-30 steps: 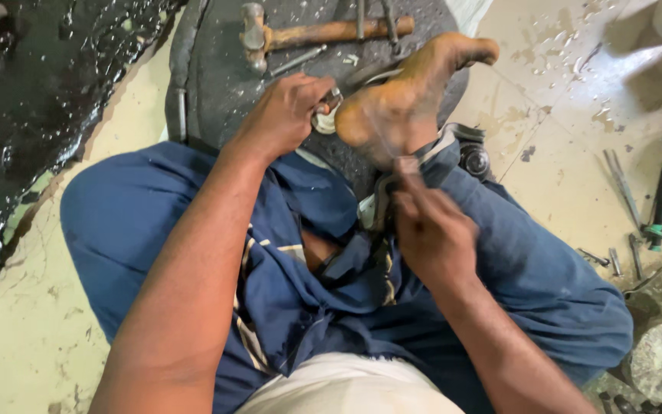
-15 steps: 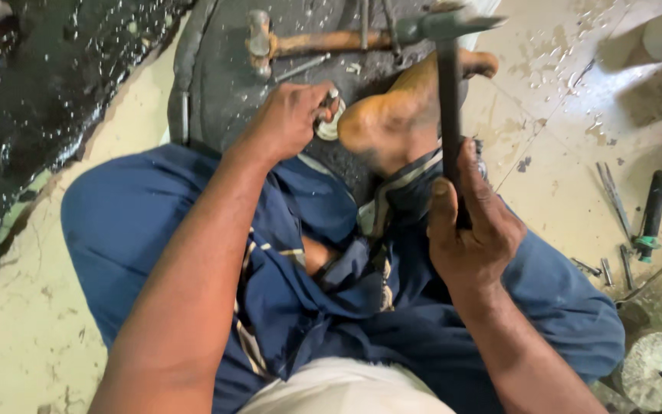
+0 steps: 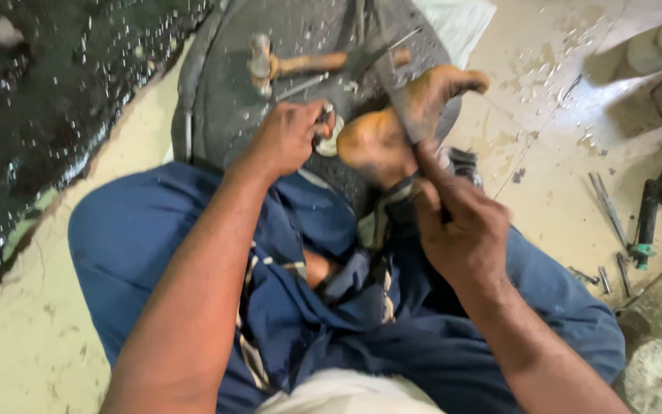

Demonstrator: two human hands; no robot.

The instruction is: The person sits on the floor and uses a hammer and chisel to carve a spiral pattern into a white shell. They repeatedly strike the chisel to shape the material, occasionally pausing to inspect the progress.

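- Beside the bare foot (image 3: 392, 130), the left hand (image 3: 289, 138) is pinching a small metal ring (image 3: 329, 138).
- The right hand (image 3: 461, 230) is gripping a blurred hammer (image 3: 392, 92), fingers closed round it.

The person wore loose dark-blue trousers (image 3: 193, 253), a patterned blue cloth (image 3: 331, 291) at the lap; arms and foot (image 3: 400, 123) were bare.

Pale concrete floor (image 3: 553, 176), spattered. Lying on it: dark grey rubber mat (image 3: 216, 92) bearing a wooden-handled hammer (image 3: 300, 63); green-handled tool (image 3: 645, 222); loose metal rods (image 3: 605, 205); round stone disc (image 3: 659, 376).
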